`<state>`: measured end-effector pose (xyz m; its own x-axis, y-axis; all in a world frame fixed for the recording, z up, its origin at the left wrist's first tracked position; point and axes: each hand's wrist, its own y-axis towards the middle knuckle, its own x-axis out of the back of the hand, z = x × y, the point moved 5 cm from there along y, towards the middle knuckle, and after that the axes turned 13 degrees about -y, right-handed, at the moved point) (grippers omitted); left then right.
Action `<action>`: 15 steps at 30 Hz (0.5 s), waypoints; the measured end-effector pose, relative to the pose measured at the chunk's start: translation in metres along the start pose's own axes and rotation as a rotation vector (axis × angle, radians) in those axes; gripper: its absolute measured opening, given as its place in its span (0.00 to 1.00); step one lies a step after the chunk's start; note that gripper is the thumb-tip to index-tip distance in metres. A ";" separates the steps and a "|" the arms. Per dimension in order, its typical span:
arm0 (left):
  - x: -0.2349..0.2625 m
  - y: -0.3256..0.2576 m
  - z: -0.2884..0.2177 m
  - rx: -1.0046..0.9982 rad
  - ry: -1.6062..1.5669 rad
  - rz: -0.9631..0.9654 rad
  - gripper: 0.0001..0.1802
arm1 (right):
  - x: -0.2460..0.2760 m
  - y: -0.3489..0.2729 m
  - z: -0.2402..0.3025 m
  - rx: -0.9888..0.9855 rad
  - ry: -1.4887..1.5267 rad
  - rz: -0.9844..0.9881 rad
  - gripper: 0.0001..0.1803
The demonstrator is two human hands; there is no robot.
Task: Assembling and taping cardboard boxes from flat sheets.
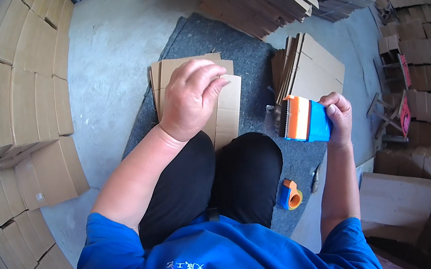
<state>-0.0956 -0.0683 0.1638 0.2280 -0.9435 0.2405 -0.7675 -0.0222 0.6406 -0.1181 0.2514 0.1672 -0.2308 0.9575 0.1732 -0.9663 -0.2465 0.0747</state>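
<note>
Two hands are busy: the left hand (pixel 190 97) presses palm-down, fingers curled, on a small stack of flat brown cardboard box blanks (pixel 227 110) lying on the grey felt mat (pixel 221 38), and the right hand (pixel 338 116) grips an orange-and-blue tape dispenser (pixel 303 118) just beside the knees. No tape shows on the top blank, so the taping seems barely begun, with more blanks stacked behind.

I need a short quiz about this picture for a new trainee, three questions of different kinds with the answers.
1. True or false: the right hand holds the orange and blue tape dispenser.
2. What does the left hand rest on?
A) a grey mat
B) flat cardboard pieces
C) a second dispenser
3. Fill in: a second tape dispenser lies on the floor beside the person's ____ knee.

Key:
1. True
2. B, the flat cardboard pieces
3. right
</note>
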 end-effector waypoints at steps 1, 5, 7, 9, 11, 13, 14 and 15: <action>0.001 -0.006 0.012 0.315 -0.217 -0.080 0.07 | 0.001 0.000 0.001 0.003 0.008 -0.030 0.13; -0.036 -0.036 0.000 1.164 -1.124 0.164 0.33 | 0.003 0.003 0.010 0.055 -0.132 -0.047 0.13; -0.049 -0.040 -0.020 1.272 -1.215 0.227 0.31 | -0.001 0.005 0.017 0.081 -0.174 -0.033 0.12; -0.059 -0.042 -0.026 1.296 -1.284 0.169 0.26 | -0.006 0.005 0.024 0.108 -0.216 -0.022 0.12; -0.064 -0.043 -0.023 1.316 -1.316 0.079 0.18 | -0.013 0.006 0.026 0.115 -0.233 0.014 0.11; -0.065 -0.044 -0.021 1.274 -1.244 0.054 0.15 | -0.019 0.006 0.028 0.131 -0.273 0.007 0.11; -0.064 -0.044 -0.019 1.232 -1.172 0.033 0.12 | -0.022 0.005 0.028 0.146 -0.312 -0.002 0.11; -0.061 -0.042 -0.017 1.200 -1.103 -0.028 0.09 | -0.026 0.006 0.028 0.144 -0.348 0.004 0.12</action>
<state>-0.0673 -0.0041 0.1343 0.1394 -0.6923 -0.7081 -0.8906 0.2250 -0.3953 -0.1146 0.2213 0.1907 -0.1576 0.8543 0.4953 -0.9339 -0.2919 0.2064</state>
